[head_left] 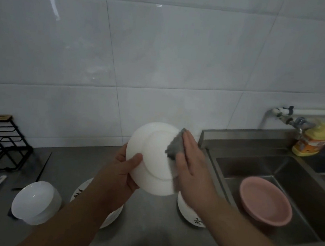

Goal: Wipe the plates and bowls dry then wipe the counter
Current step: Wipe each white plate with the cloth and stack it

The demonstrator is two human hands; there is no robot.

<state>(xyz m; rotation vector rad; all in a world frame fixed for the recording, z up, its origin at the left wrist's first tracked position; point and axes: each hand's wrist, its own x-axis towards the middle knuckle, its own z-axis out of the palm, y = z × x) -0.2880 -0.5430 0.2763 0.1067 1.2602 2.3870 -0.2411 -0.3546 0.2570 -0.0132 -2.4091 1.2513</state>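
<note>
Caution: your left hand point(121, 170) pinches only the white plate's point(152, 157) rim while your flat right hand point(191, 162) presses the grey cloth point(174, 146) — overpressing may tip it onto the bowls point(36, 202) below.

A white plate point(153, 162) stood tilted at frame centre, its underside and foot ring facing the camera; a grey cloth point(174, 147) lay flat against its right side; white bowls point(36, 202) sat stacked at lower left on the grey counter point(146, 231); patterned white dishes point(192, 216) rested below the plate, partly hidden.
</note>
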